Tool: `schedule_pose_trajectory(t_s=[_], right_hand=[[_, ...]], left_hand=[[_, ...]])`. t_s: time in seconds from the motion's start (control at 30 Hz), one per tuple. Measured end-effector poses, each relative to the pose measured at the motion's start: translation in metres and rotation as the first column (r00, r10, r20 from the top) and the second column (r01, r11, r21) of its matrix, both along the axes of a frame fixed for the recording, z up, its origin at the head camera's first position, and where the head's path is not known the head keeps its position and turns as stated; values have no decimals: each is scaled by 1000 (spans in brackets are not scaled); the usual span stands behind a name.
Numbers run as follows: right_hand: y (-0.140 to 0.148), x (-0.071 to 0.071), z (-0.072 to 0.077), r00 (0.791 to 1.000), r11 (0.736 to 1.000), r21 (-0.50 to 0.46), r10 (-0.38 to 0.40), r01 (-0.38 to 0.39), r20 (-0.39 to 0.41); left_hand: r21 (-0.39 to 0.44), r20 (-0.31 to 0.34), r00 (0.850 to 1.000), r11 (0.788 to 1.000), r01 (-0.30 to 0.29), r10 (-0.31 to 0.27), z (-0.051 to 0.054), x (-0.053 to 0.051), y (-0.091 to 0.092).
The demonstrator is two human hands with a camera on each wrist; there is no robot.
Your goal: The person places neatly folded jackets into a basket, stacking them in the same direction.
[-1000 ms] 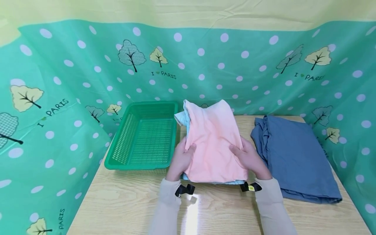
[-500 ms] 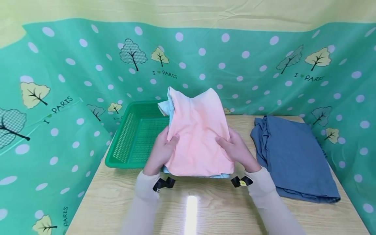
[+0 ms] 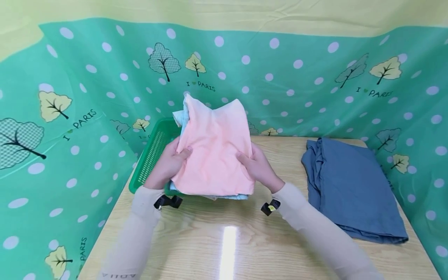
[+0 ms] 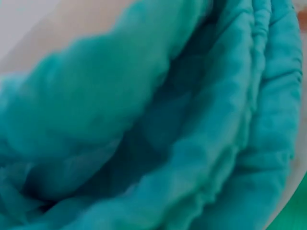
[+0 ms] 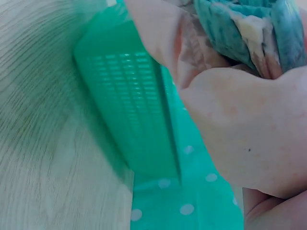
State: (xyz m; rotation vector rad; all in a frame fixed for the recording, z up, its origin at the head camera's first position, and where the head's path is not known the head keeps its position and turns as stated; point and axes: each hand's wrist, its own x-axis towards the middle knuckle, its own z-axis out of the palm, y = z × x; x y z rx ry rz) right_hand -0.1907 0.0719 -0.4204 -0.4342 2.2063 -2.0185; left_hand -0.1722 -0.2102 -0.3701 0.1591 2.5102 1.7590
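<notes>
A folded garment with a pink face (image 3: 215,151) and light blue layers behind it is held up by both hands. My left hand (image 3: 170,162) grips its left side, thumb lying over the pink front. On the opposite side, my right hand (image 3: 259,166) pinches the edge with the thumb in front; the other fingers are hidden behind the cloth. Bunched teal-blue folds (image 4: 206,143) fill the left wrist view. The garment hangs over the right part of a green plastic basket (image 3: 148,155) and hides much of it. The basket's slotted side (image 5: 124,96) also shows in the right wrist view.
Dark blue folded cloth (image 3: 353,190) lies on the right of the wooden table (image 3: 266,245). A green curtain (image 3: 280,85) with white dots and tree prints hangs around the back and sides.
Both hands have carried the folded garment left and upward, from beside the basket to over it. The dark blue cloth has stayed put.
</notes>
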Motion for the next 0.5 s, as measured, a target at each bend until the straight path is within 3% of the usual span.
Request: schedule_pose_trajectory(t_s=[0.33,0.5], right_hand=[[-33,-16,8,998,1000,-11,28,-27,60],[-51,-25,12,998,1000,-28,-4,6,68]], left_hand=[[-54,112,993,998,-24,30,8,-17,-34],[-76,167,984,996,-43,55,16,-24,-52]])
